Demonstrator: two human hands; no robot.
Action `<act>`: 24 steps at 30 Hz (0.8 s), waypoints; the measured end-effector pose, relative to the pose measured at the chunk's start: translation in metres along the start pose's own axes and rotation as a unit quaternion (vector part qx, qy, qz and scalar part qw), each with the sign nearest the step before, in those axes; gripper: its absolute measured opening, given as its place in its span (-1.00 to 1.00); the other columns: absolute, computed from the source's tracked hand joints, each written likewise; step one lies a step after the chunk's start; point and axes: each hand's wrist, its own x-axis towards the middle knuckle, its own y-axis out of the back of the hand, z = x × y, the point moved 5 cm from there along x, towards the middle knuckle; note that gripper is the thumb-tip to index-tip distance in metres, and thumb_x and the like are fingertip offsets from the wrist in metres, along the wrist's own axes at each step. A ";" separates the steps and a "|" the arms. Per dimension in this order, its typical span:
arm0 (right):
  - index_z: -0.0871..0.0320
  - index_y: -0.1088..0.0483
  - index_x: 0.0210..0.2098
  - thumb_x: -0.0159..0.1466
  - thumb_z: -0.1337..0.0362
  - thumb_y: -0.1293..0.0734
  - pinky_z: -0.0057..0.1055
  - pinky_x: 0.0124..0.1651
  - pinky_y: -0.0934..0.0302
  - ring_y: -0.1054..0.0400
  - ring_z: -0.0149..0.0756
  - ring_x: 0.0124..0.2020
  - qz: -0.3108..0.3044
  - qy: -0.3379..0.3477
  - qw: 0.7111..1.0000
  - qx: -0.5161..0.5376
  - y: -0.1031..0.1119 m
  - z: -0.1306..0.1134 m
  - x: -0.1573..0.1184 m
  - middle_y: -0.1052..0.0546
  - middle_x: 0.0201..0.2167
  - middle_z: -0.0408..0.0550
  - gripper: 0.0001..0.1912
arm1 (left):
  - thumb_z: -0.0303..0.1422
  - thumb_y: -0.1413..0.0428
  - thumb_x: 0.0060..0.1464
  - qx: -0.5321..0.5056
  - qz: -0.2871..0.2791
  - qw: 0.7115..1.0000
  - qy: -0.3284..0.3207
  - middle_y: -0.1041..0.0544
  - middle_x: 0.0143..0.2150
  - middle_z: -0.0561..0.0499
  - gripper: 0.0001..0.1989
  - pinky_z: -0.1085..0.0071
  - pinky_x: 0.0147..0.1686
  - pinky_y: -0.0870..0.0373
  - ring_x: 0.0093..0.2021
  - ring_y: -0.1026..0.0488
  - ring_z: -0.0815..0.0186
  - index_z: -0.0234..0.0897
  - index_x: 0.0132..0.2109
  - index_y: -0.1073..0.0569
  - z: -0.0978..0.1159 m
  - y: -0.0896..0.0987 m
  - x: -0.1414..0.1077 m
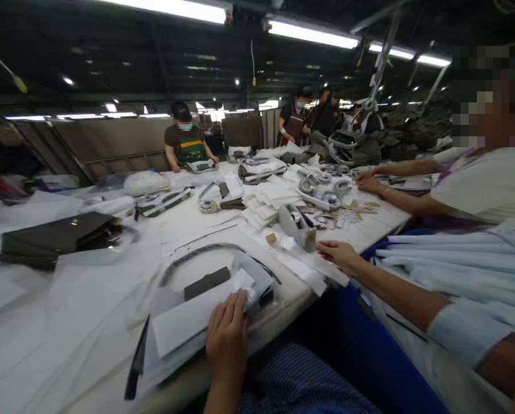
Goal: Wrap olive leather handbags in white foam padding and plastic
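My left hand [229, 330] lies with fingers flat and close together on a folded white sheet [197, 319]. Beneath that sheet is a dark bag part [207, 283] in thin clear wrapping, with a wrapped curved handle [214, 247] arching behind it. A dark strap end [134, 368] sticks out toward the front left. My right hand [339, 254] reaches to the front end of a grey tape dispenser [292, 224]. Its fingertips are pinched together at a small see-through piece of tape [310, 239]. White paper strips [300, 267] lie below the dispenser.
A dark olive bag [58, 236] and large translucent sheets [97, 299] lie to the left. Folded white papers [266, 201] and wrapped handles [321, 190] cover mid-table. A blue bin [369, 345] stands at right. A co-worker's hands [372, 181] work nearby; others stand behind the table.
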 end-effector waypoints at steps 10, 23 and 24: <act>0.15 -0.61 -0.31 -0.02 0.07 -0.54 -0.35 -0.19 -0.38 -0.49 -0.20 -0.30 -0.084 0.080 0.980 -0.162 0.016 -0.032 -0.043 -0.63 -0.36 -0.03 -0.65 | -0.57 -0.09 0.17 -0.039 0.000 0.999 0.021 -0.53 0.16 -0.03 -0.51 0.17 0.18 -0.25 0.09 -0.48 0.12 -0.23 0.23 -0.41 -0.003 0.004 0.001; 0.06 -0.55 -0.29 0.33 0.09 -0.34 -0.45 -0.30 -0.11 -0.43 -0.35 -0.33 -0.490 0.528 0.529 -0.449 -0.181 -0.117 -0.129 -0.58 -0.36 -0.14 -0.78 | -0.51 -0.16 0.18 -0.064 0.000 0.995 0.077 -0.59 0.06 -0.04 -0.59 0.20 0.17 -0.35 0.09 -0.49 0.20 -0.28 0.17 -0.39 -0.003 0.004 0.004; 0.06 -0.55 -0.31 0.31 0.09 -0.35 -0.45 -0.34 -0.07 -0.43 -0.36 -0.35 -0.500 0.534 0.498 -0.466 -0.196 -0.116 -0.130 -0.57 -0.38 -0.15 -0.79 | -0.50 -0.16 0.19 -0.065 0.004 0.995 0.077 -0.59 0.05 -0.04 -0.59 0.20 0.17 -0.36 0.09 -0.49 0.20 -0.28 0.18 -0.39 -0.003 0.004 0.004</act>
